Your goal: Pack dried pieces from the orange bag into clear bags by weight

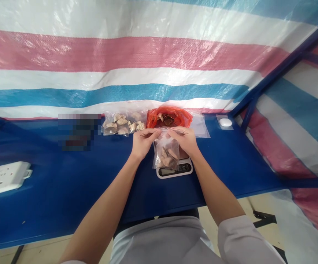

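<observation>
Both my hands pinch the top edge of a clear plastic bag (166, 156) with several pale brown, dried-looking pieces at its bottom. My left hand (145, 142) grips the bag's upper left, thumb and fingers pressed together. At the upper right, my right hand (183, 139) closes on the same edge. The bag hangs over a white kitchen scale (175, 174) and partly covers its display. Just behind my hands sits an open red plastic bag (185, 116) with more brown pieces inside. Filled clear bags (117, 126) of similar pale pieces lie to its left.
Flat clear bags (203, 126) lie right of the red bag, and a white round object (225, 123) sits farther right. A white power strip (5, 178) lies on the blue table (65, 194) at left. Striped sheeting (120, 55) hangs behind; a blue frame (274, 68) stands right.
</observation>
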### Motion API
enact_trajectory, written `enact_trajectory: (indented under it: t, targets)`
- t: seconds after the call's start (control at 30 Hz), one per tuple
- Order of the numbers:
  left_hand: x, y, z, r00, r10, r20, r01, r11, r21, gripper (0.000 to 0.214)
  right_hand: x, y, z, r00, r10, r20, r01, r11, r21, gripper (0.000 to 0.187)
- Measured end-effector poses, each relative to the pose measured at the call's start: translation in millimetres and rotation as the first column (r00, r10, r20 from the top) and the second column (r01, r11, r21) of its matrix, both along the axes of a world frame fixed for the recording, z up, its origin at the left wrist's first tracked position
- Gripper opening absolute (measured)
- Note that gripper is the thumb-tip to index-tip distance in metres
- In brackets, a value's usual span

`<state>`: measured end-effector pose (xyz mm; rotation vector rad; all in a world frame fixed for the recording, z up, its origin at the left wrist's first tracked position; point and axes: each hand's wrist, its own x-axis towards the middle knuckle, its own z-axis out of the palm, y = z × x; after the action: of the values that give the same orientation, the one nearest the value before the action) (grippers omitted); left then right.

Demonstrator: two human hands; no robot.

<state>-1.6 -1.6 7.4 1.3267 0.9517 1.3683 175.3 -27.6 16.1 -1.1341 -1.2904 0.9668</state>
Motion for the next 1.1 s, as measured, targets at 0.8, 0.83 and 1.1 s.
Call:
enact_trajectory:
  t: [0.8, 0.83, 1.1]
  targets:
    - [-1, 4, 0.5, 0.986, 0.009, 0.165, -0.011, 1.0, 0.009, 0.026, 8, 3, 1.2, 0.994, -0.038, -0.106, 0.031, 0.998, -0.061, 0.035]
    - [-1, 4, 1.1, 0.986, -0.003, 0.165, 0.002, 1.0, 0.007, 0.026, 8, 4, 0.4, 0.993, -0.044, -0.106, 0.038, 0.998, -0.059, 0.035]
    - [-2, -2, 11.0, 0.997, -0.021, 0.07, 0.025, 0.998, -0.06, 0.032, 4, 1, 4.4, 0.997, 0.011, -0.08, -0.018, 0.996, -0.085, 0.037]
